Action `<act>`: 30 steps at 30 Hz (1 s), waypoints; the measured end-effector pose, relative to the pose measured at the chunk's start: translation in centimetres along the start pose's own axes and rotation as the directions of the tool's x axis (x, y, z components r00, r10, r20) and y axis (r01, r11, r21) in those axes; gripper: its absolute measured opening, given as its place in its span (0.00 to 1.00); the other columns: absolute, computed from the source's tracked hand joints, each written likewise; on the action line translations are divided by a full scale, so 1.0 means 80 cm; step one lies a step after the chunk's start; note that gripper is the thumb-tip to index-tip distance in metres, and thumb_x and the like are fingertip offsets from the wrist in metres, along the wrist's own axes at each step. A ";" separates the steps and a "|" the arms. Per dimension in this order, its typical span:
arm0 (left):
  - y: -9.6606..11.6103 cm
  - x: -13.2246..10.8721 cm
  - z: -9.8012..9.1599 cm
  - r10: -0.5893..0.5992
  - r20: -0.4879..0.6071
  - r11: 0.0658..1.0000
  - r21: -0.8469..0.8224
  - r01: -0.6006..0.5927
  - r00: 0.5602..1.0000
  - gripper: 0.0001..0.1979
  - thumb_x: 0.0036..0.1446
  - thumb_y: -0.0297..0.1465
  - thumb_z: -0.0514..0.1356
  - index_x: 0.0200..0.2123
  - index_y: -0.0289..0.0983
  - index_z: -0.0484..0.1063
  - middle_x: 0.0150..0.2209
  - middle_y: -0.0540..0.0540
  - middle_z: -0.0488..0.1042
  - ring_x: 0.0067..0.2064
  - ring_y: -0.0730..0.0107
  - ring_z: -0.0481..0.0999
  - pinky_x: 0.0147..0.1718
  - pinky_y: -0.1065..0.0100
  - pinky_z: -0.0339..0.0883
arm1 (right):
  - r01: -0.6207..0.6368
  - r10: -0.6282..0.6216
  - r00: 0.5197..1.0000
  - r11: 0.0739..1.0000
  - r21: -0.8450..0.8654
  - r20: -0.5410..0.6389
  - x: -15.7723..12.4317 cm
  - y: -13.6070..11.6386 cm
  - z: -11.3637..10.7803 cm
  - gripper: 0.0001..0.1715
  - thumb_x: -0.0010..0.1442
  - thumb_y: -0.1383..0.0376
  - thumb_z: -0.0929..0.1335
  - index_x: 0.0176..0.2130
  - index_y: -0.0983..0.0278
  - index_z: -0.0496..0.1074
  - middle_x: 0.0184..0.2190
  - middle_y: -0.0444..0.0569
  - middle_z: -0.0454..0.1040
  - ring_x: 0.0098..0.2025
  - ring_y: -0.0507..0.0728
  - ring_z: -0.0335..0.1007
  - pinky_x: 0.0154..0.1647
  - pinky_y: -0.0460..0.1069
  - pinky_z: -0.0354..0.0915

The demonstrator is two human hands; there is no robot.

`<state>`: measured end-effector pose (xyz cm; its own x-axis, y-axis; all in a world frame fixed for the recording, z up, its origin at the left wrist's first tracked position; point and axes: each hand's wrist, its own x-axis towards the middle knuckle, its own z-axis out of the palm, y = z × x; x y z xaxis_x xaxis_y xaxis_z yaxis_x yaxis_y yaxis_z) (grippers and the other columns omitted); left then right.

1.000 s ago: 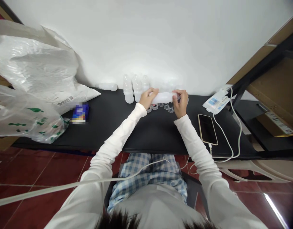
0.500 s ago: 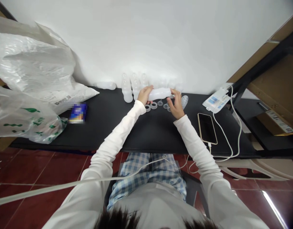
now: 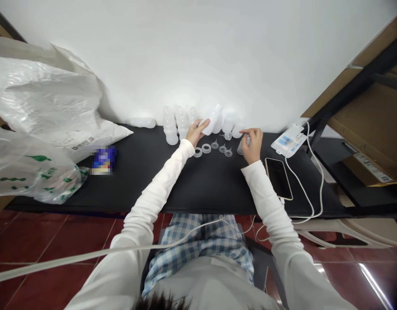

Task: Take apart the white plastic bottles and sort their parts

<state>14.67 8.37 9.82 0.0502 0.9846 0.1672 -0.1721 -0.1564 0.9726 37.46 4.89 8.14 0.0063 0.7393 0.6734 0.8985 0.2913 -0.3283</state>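
Note:
My left hand (image 3: 196, 132) is closed round a translucent white plastic bottle (image 3: 212, 119), held tilted with its upper end leaning right. My right hand (image 3: 253, 145) is at the right of the small parts, with thumb and fingers curled round a clear domed cap (image 3: 240, 148) that it partly hides. Between the hands, clear plastic rings (image 3: 206, 148) lie on the black table, beside several small clear nipple-like pieces with pointed tips (image 3: 223, 148). Behind them, more white bottles (image 3: 229, 122) stand by the wall. Several clear-topped bottles (image 3: 170, 129) stand left of my left hand.
Another white bottle (image 3: 142, 122) lies against the wall. Large plastic bags (image 3: 46, 99) and a blue packet (image 3: 104, 159) occupy the left side. On the right are a phone (image 3: 278, 178), a white-and-blue packet (image 3: 289, 140) and a white cable (image 3: 321, 185). A cable crosses my lap.
My left hand has turned the bottle from nearly level to steeply tilted. My right hand has left the bottle's end and moved right and down onto the clear cap. The view has shifted slightly.

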 end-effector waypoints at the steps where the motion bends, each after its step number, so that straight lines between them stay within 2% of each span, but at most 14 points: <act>1: -0.003 0.005 0.002 0.025 -0.028 0.999 0.045 -0.024 0.999 0.24 0.54 0.50 0.65 0.46 0.38 0.75 0.53 0.40 0.76 0.57 0.56 0.74 0.56 0.55 0.68 | 0.032 -0.030 0.998 0.999 -0.025 0.060 0.007 0.001 0.001 0.21 0.66 0.66 0.56 0.44 0.62 0.75 0.43 0.56 0.71 0.48 0.63 0.66 0.53 0.60 0.63; 4: -0.014 0.020 0.008 0.097 -0.100 0.977 0.197 -0.076 0.990 0.24 0.50 0.47 0.69 0.45 0.38 0.76 0.55 0.41 0.76 0.58 0.57 0.72 0.60 0.56 0.63 | 0.170 -0.127 0.946 0.977 -0.124 0.298 0.037 -0.004 0.014 0.19 0.65 0.63 0.60 0.43 0.63 0.77 0.44 0.59 0.74 0.50 0.67 0.66 0.52 0.62 0.62; 7: -0.023 0.031 0.013 0.104 -0.159 0.957 0.285 -0.055 0.982 0.25 0.49 0.42 0.70 0.48 0.38 0.75 0.56 0.41 0.75 0.58 0.57 0.71 0.61 0.56 0.61 | 0.290 -0.163 0.873 0.932 -0.220 0.460 0.072 -0.019 0.041 0.16 0.64 0.62 0.63 0.41 0.65 0.79 0.45 0.61 0.76 0.55 0.70 0.65 0.54 0.64 0.59; 9: -0.028 0.035 0.015 0.081 -0.186 0.953 0.303 -0.021 0.979 0.24 0.50 0.40 0.70 0.49 0.37 0.74 0.56 0.40 0.75 0.58 0.57 0.71 0.61 0.57 0.59 | 0.302 -0.098 0.828 0.908 -0.290 0.553 0.089 -0.032 0.061 0.16 0.62 0.63 0.65 0.43 0.68 0.79 0.48 0.65 0.76 0.57 0.71 0.65 0.55 0.65 0.58; 11: -0.031 0.036 0.018 0.046 -0.190 0.956 0.295 0.012 0.981 0.24 0.51 0.38 0.69 0.49 0.34 0.73 0.57 0.37 0.74 0.59 0.58 0.71 0.61 0.59 0.59 | 0.282 0.025 0.757 0.889 -0.361 0.653 0.098 -0.044 0.076 0.15 0.61 0.65 0.67 0.44 0.70 0.78 0.48 0.68 0.77 0.56 0.71 0.68 0.54 0.64 0.60; 13: -0.033 0.036 0.022 0.012 -0.173 0.957 0.286 0.039 0.985 0.23 0.52 0.35 0.69 0.49 0.32 0.72 0.58 0.35 0.73 0.61 0.59 0.71 0.60 0.62 0.60 | 0.264 0.100 0.707 0.881 -0.393 0.700 0.102 -0.052 0.084 0.14 0.60 0.68 0.68 0.44 0.72 0.78 0.47 0.70 0.78 0.54 0.71 0.72 0.51 0.62 0.62; 15: -0.033 0.037 0.026 -0.031 -0.142 0.946 0.316 0.075 0.989 0.22 0.53 0.33 0.68 0.49 0.32 0.70 0.58 0.34 0.73 0.59 0.60 0.72 0.58 0.64 0.62 | 0.254 0.121 0.686 0.884 -0.392 0.718 0.103 -0.057 0.085 0.14 0.58 0.70 0.69 0.45 0.73 0.78 0.46 0.70 0.78 0.51 0.70 0.74 0.48 0.59 0.65; 18: -0.032 0.041 0.032 -0.096 -0.125 0.882 0.449 0.143 0.987 0.21 0.54 0.32 0.67 0.49 0.35 0.67 0.55 0.36 0.74 0.54 0.62 0.75 0.55 0.63 0.64 | 0.254 0.130 0.658 0.889 -0.382 0.742 0.106 -0.058 0.074 0.18 0.55 0.72 0.72 0.47 0.73 0.77 0.46 0.68 0.78 0.51 0.68 0.74 0.48 0.56 0.66; 20: -0.030 0.048 0.036 -0.109 -0.130 0.810 0.563 0.164 0.985 0.20 0.54 0.31 0.67 0.48 0.36 0.66 0.52 0.38 0.75 0.53 0.62 0.75 0.55 0.63 0.64 | 0.258 0.128 0.659 0.887 -0.383 0.741 0.109 -0.054 0.059 0.20 0.56 0.71 0.72 0.49 0.74 0.76 0.49 0.69 0.76 0.54 0.68 0.72 0.50 0.55 0.66; 22: -0.030 0.055 0.041 -0.108 -0.122 0.732 0.662 0.162 0.987 0.19 0.54 0.32 0.68 0.46 0.36 0.65 0.50 0.39 0.75 0.53 0.62 0.75 0.55 0.63 0.63 | 0.252 0.125 0.687 0.883 -0.395 0.716 0.110 -0.047 0.040 0.21 0.58 0.70 0.70 0.51 0.76 0.74 0.53 0.71 0.72 0.57 0.69 0.69 0.52 0.56 0.66; 24: -0.031 0.062 0.048 -0.124 -0.102 0.658 0.736 0.159 0.987 0.20 0.53 0.32 0.69 0.45 0.36 0.65 0.50 0.38 0.74 0.54 0.59 0.73 0.55 0.62 0.63 | 0.214 0.117 0.745 0.891 -0.400 0.657 0.110 -0.037 0.018 0.20 0.59 0.68 0.70 0.50 0.76 0.74 0.53 0.71 0.70 0.57 0.69 0.67 0.54 0.57 0.65; 26: -0.035 0.069 0.056 -0.154 -0.078 0.608 0.778 0.157 0.985 0.22 0.51 0.32 0.70 0.45 0.34 0.65 0.50 0.35 0.73 0.56 0.54 0.72 0.56 0.60 0.63 | 0.143 0.093 0.819 0.923 -0.358 0.566 0.107 -0.024 -0.004 0.18 0.59 0.66 0.69 0.48 0.74 0.74 0.51 0.67 0.70 0.53 0.67 0.68 0.53 0.57 0.66; 28: -0.043 0.076 0.065 -0.190 -0.068 0.597 0.784 0.170 0.979 0.25 0.47 0.31 0.72 0.46 0.33 0.65 0.51 0.32 0.72 0.57 0.50 0.72 0.56 0.59 0.63 | 0.076 0.053 0.882 0.964 -0.254 0.467 0.102 -0.011 -0.023 0.17 0.58 0.64 0.69 0.47 0.69 0.74 0.48 0.62 0.70 0.47 0.63 0.69 0.51 0.57 0.67; 30: -0.053 0.084 0.073 -0.190 -0.072 0.640 0.748 0.179 0.979 0.30 0.43 0.27 0.74 0.47 0.32 0.63 0.51 0.30 0.71 0.56 0.46 0.72 0.55 0.56 0.64 | 0.019 0.028 0.927 0.992 -0.121 0.375 0.096 -0.001 -0.036 0.17 0.56 0.64 0.70 0.46 0.65 0.72 0.44 0.56 0.69 0.42 0.60 0.68 0.49 0.56 0.67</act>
<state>21.46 15.22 7.80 0.0113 0.9994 -0.0322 0.6342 0.0178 0.7729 38.69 8.77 15.27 -0.1335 0.9209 0.3661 0.9450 0.2296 -0.2329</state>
